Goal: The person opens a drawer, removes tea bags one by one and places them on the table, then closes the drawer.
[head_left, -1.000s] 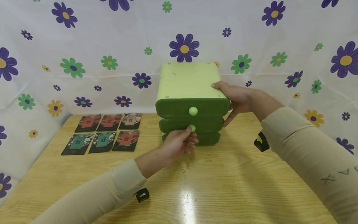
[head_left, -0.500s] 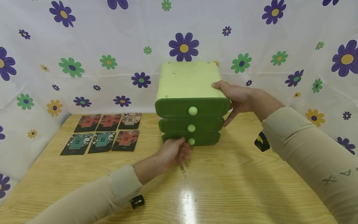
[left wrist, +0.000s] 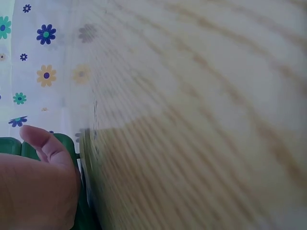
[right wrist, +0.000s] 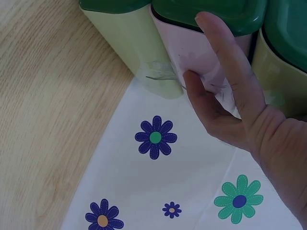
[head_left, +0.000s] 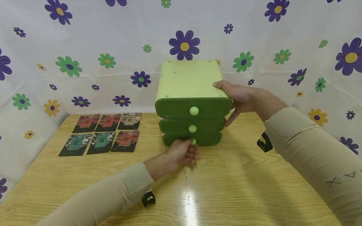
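A small drawer cabinet [head_left: 189,80], pale green on top with three dark green drawer fronts, stands upright near the back of the table. My left hand [head_left: 179,153] is low at its front, the thumb and fingers pinching the bottom drawer's round knob [head_left: 194,142] and partly covering it. Above are the middle knob [head_left: 192,128] and top knob [head_left: 194,110], both untouched. My right hand [head_left: 240,95] rests against the cabinet's right side, thumb on the top edge. In the right wrist view, straight fingers [right wrist: 230,62] lie along the side walls.
To the left, several dark packets with red, teal or pinkish labels lie in two rows, including a teal one [head_left: 101,142]. A white flowered cloth [head_left: 121,56] hangs behind the wooden table [head_left: 226,188].
My left hand has gone from the middle knob down to the bottom knob, its thumb now over it. The right hand keeps its place on the cabinet.
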The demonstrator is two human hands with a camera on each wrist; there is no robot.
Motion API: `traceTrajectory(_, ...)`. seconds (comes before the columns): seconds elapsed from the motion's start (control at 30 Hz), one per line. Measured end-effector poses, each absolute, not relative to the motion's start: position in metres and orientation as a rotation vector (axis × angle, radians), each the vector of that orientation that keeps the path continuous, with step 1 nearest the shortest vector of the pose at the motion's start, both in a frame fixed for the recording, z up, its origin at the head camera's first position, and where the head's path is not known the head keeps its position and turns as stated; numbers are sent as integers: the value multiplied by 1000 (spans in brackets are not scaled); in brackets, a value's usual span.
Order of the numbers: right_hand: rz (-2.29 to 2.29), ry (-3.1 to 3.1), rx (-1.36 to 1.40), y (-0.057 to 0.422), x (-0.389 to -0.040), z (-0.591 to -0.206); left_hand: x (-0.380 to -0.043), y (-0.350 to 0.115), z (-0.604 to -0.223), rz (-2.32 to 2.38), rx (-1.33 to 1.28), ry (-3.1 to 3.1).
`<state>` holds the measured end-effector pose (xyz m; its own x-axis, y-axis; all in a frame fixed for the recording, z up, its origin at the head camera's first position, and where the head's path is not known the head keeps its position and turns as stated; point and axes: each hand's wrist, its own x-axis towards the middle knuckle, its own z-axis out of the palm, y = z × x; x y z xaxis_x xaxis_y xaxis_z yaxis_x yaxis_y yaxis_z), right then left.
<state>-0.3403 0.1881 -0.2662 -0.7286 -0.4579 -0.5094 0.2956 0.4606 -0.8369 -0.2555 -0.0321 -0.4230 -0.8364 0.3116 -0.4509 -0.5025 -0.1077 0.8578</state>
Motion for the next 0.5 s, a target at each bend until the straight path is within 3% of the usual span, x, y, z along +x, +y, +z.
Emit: traceTrajectory(0.5, -1350, 1966, -119, 189, -342, -264, -249, -30, -421, 1975, -236, 1657)
